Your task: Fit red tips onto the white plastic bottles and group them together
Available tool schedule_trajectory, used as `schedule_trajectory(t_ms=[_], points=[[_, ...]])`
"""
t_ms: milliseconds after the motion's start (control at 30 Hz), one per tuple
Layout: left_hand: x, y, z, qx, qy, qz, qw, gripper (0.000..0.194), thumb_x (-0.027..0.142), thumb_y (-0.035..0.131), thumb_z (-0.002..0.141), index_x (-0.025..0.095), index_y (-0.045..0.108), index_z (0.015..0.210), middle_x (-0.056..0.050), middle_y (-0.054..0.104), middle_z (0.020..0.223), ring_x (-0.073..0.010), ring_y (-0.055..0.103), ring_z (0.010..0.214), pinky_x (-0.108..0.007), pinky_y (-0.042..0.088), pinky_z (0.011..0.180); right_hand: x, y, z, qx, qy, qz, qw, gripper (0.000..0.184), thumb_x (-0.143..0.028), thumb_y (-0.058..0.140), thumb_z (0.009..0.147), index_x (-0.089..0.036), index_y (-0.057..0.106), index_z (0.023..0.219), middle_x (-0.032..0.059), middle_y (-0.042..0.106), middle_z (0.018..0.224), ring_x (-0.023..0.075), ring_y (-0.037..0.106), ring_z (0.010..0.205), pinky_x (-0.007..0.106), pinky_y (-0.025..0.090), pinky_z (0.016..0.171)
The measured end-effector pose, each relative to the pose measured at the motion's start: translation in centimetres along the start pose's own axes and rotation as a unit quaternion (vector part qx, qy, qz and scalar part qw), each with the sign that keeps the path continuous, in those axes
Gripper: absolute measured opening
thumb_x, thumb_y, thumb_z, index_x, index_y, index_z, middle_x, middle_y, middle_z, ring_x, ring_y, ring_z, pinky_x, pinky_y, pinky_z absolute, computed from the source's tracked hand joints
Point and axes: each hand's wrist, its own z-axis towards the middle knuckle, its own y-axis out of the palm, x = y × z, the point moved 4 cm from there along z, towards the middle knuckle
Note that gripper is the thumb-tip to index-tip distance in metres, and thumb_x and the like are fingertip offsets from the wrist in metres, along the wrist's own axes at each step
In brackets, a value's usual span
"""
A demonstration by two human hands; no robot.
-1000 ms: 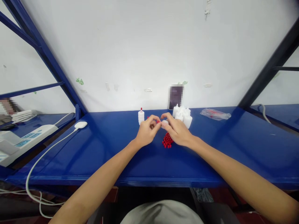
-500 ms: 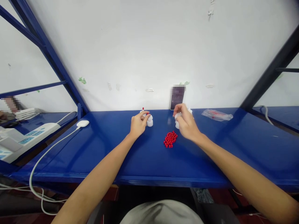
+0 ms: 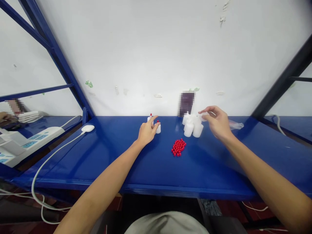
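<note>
My left hand [image 3: 147,130] has thumb and index finger apart beside a small white dropper bottle [image 3: 158,129] with a red cap. A second red-capped bottle [image 3: 149,119] stands just behind, partly hidden by the fingers. My right hand [image 3: 218,123] has its thumb and fingertips around a white bottle [image 3: 204,116] at the right side of a cluster of white bottles [image 3: 188,128]. The hand partly covers the held bottle. A pile of small red caps [image 3: 178,148] lies in front of the cluster.
The blue tabletop [image 3: 109,156] meets a white wall. A dark phone-like slab [image 3: 186,103] leans there. Behind my right hand lies a clear plastic bag [image 3: 236,125]. To the left are a white charger puck [image 3: 88,128] with cable and a power strip [image 3: 36,143].
My right hand has moved right, uncovering the bottle cluster and hiding part of the plastic bag. My left thumb and index finger have spread apart beside the red-capped bottle.
</note>
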Motion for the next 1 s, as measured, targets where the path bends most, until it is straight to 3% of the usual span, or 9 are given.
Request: schedule_trajectory(t_ms=[100, 200, 300, 533, 667, 800, 1000], points=[[1.1, 0.0, -0.5, -0.026, 0.055, 0.000, 0.998, 0.038, 0.039, 0.050, 0.097, 0.021, 0.060, 0.128, 0.004, 0.061, 0.061, -0.0123, 0.056, 0.057, -0.022, 0.042, 0.063, 0.2, 0.1, -0.6, -0.005, 0.017, 0.018, 1.000, 0.019, -0.018, 0.068, 0.067, -0.023, 0.059, 0.083, 0.0038, 0.071, 0.090, 0.0256, 0.067, 0.096, 0.036, 0.049, 0.077], [2.7, 0.6, -1.4, -0.100, 0.135, 0.016, 0.986, 0.032, 0.034, 0.046, 0.099, 0.021, 0.063, 0.122, 0.001, 0.064, 0.073, -0.0130, 0.058, 0.065, -0.024, 0.044, 0.068, 0.4, 0.3, -0.8, -0.013, 0.023, 0.003, 1.000, 0.016, -0.018, 0.067, 0.067, -0.023, 0.059, 0.080, 0.0040, 0.072, 0.088, 0.0246, 0.068, 0.091, 0.036, 0.049, 0.077], [4.2, 1.6, -2.4, -0.173, 0.198, 0.040, 0.964, 0.035, 0.028, 0.037, 0.101, 0.022, 0.060, 0.127, -0.005, 0.065, 0.095, -0.0162, 0.060, 0.083, -0.028, 0.047, 0.079, 0.5, 0.4, -0.8, -0.010, 0.021, -0.006, 1.000, 0.013, -0.018, 0.066, 0.069, -0.023, 0.058, 0.078, 0.0034, 0.071, 0.086, 0.0239, 0.068, 0.090, 0.036, 0.048, 0.080], [4.9, 4.0, -2.9, -0.299, 0.227, 0.093, 0.922, 0.056, 0.009, 0.030, 0.096, 0.028, 0.042, 0.147, -0.010, 0.051, 0.116, -0.0196, 0.052, 0.100, -0.036, 0.046, 0.092, 0.7, 0.4, -1.0, -0.026, 0.029, -0.057, 0.998, 0.013, -0.024, 0.065, 0.070, -0.023, 0.057, 0.079, 0.0036, 0.069, 0.086, 0.0225, 0.066, 0.083, 0.035, 0.048, 0.073], [4.8, 4.6, -2.7, -0.322, 0.238, 0.123, 0.908, 0.065, 0.005, 0.030, 0.093, 0.035, 0.038, 0.149, -0.009, 0.047, 0.119, -0.0197, 0.050, 0.101, -0.037, 0.045, 0.094, 0.7, 0.5, -1.2, -0.036, 0.021, -0.111, 0.993, 0.010, -0.027, 0.064, 0.072, -0.023, 0.057, 0.078, 0.0036, 0.068, 0.085, 0.0203, 0.063, 0.072, 0.033, 0.045, 0.064], [4.7, 4.9, -2.7, -0.326, 0.246, 0.130, 0.904, 0.061, 0.007, 0.028, 0.095, 0.035, 0.043, 0.147, -0.009, 0.046, 0.120, -0.0202, 0.050, 0.102, -0.037, 0.044, 0.095, 0.8, 0.4, -1.3, -0.028, 0.033, -0.165, 0.985, 0.014, -0.031, 0.064, 0.072, -0.023, 0.058, 0.081, 0.0013, 0.063, 0.072, 0.0174, 0.054, 0.059, 0.031, 0.038, 0.055], [5.0, 4.5, -2.7, -0.307, 0.244, 0.112, 0.913, 0.047, 0.017, 0.030, 0.100, 0.032, 0.051, 0.139, -0.008, 0.048, 0.118, -0.0204, 0.051, 0.100, -0.037, 0.045, 0.094, 0.7, 0.4, -1.3, -0.024, 0.017, -0.182, 0.983, 0.013, -0.033, 0.062, 0.072, -0.022, 0.058, 0.077, 0.0012, 0.062, 0.074, 0.0178, 0.056, 0.066, 0.031, 0.040, 0.062]])
